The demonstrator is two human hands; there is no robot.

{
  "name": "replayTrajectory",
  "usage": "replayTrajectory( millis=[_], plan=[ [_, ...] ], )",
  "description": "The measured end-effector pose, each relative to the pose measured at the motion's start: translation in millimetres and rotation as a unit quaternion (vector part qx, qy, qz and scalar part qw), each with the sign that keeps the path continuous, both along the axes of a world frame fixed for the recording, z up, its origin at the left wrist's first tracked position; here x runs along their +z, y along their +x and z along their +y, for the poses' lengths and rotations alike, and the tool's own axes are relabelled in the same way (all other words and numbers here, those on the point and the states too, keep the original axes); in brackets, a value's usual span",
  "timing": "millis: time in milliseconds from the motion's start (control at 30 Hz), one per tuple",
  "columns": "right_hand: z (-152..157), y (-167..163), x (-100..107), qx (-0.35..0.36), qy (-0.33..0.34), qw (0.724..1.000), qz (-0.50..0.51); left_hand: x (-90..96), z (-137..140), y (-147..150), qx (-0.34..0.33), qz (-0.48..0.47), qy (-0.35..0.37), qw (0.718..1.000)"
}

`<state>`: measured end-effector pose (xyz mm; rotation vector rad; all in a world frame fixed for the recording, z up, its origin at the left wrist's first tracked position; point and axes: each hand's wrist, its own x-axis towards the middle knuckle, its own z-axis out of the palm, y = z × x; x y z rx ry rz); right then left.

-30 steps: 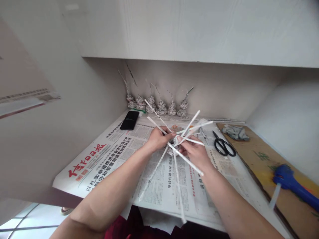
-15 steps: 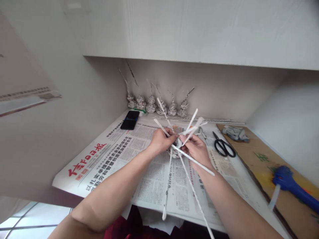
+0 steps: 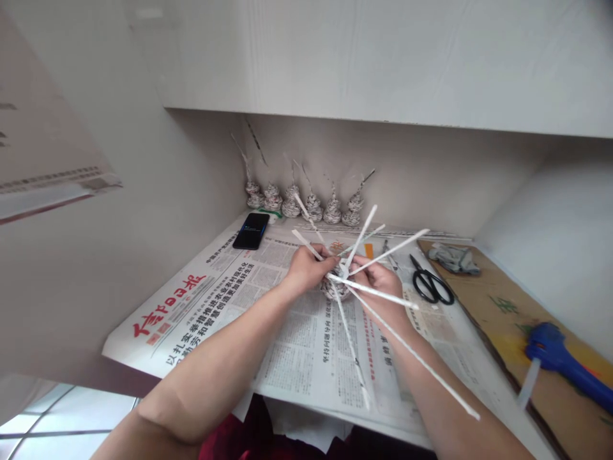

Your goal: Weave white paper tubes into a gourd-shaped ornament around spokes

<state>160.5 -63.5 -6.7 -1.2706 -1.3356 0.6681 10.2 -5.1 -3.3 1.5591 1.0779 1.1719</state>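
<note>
Between my hands is a small woven paper gourd [image 3: 335, 291] made of rolled newspaper, with several thin white paper rods [image 3: 385, 291] sticking out of it in all directions. My left hand [image 3: 309, 265] is closed on its left side, thumb pressed near the top where the rods cross. On the right, my right hand [image 3: 380, 284] has its fingers curled round the other side, partly behind the rods. The fingertips of both hands almost meet at the top. The underside of the gourd is partly hidden.
Several finished paper gourds [image 3: 313, 207] line the back wall beside a black phone [image 3: 251, 231]. Newspaper [image 3: 215, 306] covers the table. To the right lie black scissors [image 3: 431, 284], a crumpled cloth [image 3: 454, 258] and a blue glue gun [image 3: 550, 345] on cardboard [image 3: 493, 287]. A shelf panel [image 3: 383, 64] hangs overhead.
The woven gourd has turned in my hands, so the long rods at the front have swung to the right. One rod at the right now points outward, away from my right fingers.
</note>
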Motion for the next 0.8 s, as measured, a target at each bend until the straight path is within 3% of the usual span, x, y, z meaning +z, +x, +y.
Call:
replayTrajectory(
  millis=[267,467,600,800],
  plan=[
    [-10,-11,12,0.058,-0.02,0.998,-0.016,-0.6,4,2,0.023,-0.114,-0.037,0.993],
    [0,-5,-5,-0.03,-0.029,0.999,-0.006,-1.0,-5,10,-0.003,-0.133,-0.058,0.989],
    [6,0,-15,-0.04,-0.022,0.999,0.014,-2.4,-9,15,0.017,-0.134,-0.052,0.989],
    [9,-4,-12,-0.049,-0.019,0.991,0.126,-5.2,-10,17,0.035,-0.126,-0.009,0.991]
  ],
)
